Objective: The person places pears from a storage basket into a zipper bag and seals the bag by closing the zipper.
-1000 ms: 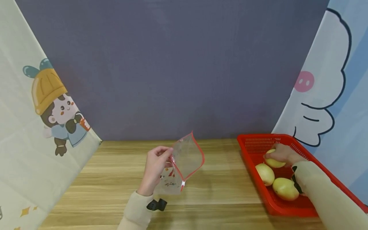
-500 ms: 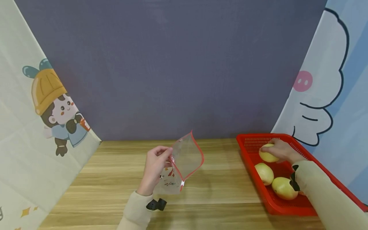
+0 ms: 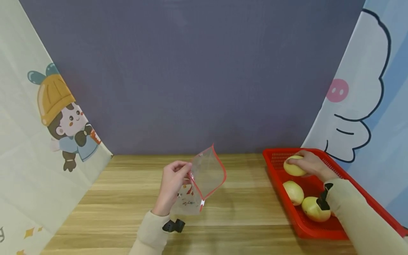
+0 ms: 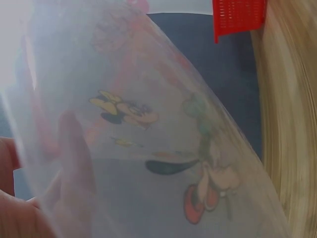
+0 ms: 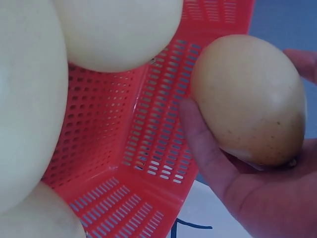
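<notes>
A wooden table (image 3: pixel 127 198) with pale, streaked grain fills the near ground, its boards running left to right. At its far edge stands a plain grey-purple backdrop (image 3: pixel 191 78) — flat, evenly lit, faintly brighter toward the top. On the left leans a cream cloth panel (image 3: pixel 22 148) printed with a cartoon child in a yellow hat (image 3: pixel 60 113). On the right a light-blue panel (image 3: pixel 379 106) shows a white cartoon shape outlined in black, with a pink spot (image 3: pixel 338 90).

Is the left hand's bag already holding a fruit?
No, the bag pinched by the left hand looks empty; the right hand grips a fruit over the basket.
</notes>
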The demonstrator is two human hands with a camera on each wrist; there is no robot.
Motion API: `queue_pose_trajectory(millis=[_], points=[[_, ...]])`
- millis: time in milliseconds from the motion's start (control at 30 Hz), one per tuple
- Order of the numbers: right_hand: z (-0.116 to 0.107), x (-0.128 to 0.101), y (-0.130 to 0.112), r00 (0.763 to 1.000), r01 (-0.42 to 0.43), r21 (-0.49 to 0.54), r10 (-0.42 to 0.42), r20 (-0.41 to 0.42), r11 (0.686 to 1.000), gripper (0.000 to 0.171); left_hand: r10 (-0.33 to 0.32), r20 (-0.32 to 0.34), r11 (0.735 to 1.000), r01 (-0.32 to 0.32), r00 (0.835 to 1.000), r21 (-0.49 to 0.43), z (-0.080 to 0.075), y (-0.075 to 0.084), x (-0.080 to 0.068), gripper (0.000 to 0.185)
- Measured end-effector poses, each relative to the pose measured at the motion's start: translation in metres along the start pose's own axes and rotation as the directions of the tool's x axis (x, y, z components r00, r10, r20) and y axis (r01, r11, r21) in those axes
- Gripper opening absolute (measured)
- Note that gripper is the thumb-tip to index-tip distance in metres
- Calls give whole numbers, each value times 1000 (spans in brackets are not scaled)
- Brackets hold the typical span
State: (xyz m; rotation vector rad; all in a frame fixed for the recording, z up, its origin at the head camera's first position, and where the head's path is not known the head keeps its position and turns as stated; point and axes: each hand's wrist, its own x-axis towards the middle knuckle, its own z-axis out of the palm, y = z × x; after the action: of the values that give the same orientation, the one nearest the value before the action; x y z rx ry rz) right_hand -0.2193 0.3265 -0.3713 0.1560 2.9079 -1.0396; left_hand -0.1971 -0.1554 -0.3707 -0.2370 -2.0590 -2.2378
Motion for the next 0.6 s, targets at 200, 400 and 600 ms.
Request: queue_pose_trajectory(millis=[200,400,600], points=[[-2,0,-2,1000,1,14,-1,-19,1000,77,-3,-1,1000,3,1000,3,1,0,1,21],[0,0,-5,1000,5,43,-5,-14,999,78,-2,1,1000,2,1000,5,3,1,0,22],[0,-2,-12,1000,16,63,-17,4,998,80,-9,5,1000,9,1000,4,4,0,2,25]])
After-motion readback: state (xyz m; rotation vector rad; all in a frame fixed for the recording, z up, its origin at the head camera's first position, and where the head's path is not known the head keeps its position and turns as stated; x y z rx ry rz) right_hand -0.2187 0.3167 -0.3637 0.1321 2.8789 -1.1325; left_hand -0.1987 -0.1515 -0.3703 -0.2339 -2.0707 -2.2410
